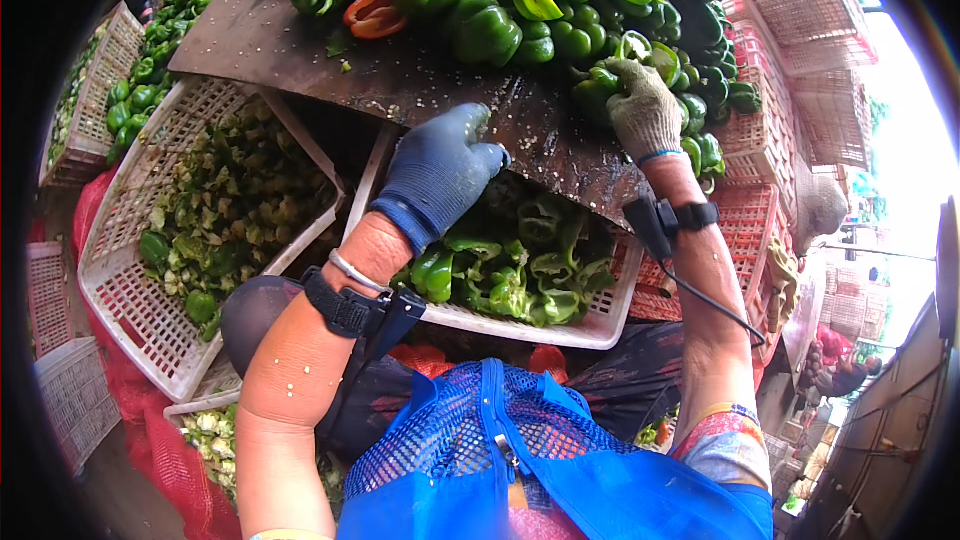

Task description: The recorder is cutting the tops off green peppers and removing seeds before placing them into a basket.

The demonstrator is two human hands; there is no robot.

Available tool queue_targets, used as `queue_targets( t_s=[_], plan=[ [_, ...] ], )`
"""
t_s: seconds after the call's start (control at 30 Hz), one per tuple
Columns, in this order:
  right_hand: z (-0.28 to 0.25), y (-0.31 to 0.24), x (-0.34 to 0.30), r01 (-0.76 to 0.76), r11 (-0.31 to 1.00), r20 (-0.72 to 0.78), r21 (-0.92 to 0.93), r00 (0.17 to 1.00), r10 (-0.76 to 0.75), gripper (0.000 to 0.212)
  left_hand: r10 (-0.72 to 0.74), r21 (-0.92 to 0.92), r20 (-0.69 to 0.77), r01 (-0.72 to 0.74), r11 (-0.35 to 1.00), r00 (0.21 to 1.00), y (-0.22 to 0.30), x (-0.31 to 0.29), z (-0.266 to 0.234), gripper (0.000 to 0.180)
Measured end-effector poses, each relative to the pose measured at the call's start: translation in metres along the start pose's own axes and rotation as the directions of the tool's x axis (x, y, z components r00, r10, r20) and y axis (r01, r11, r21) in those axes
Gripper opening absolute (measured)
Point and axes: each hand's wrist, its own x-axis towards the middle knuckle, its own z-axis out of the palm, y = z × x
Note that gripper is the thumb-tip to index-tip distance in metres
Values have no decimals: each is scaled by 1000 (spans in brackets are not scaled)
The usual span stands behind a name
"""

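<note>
My left hand [440, 172], in a blue glove, is closed near the front edge of a dark board [240, 35]. Its fingers are curled, and what they hold, if anything, is hidden; a small dark bit shows at the fingertips. On the board's right side, my right hand [645, 112], in a pale knitted glove, grips a green bell pepper [596, 90] at the edge of a heap of whole green bell peppers [487, 30]. Below the board, a white crate [500, 325] holds cut green pepper pieces [545, 280].
A white crate [130, 312] of pepper cores and scraps [235, 190] leans at left. Orange-red pepper pieces [375, 13] lie at the board's far side. Stacked pale crates [810, 20] and a red crate [745, 220] stand at right. Red netting [170, 450] lies at lower left.
</note>
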Motion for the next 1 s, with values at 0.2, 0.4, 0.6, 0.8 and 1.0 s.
queue_targets(
  t_s=[0.2,0.4,0.6,0.8,1.0],
  plan=[
    [-29,-23,-36,49,911,-1,409,999,-53,44,-119,-230,86,136,963,989,-1,16,32,47],
    [16,-48,-22,-33,906,249,421,965,-80,74,-22,-577,25,32,816,999,-16,31,64,37],
    [5,-15,-34,-562,183,546,807,827,132,71,159,-287,-152,-197,937,976,-17,47,103,78],
    [26,-60,-64,200,673,74,712,932,-356,60,-154,-844,303,340,414,941,-13,12,48,59],
    [-18,-49,-58,-435,60,414,898,885,215,80,149,-386,-37,-152,910,988,3,55,70,56]
  ],
)
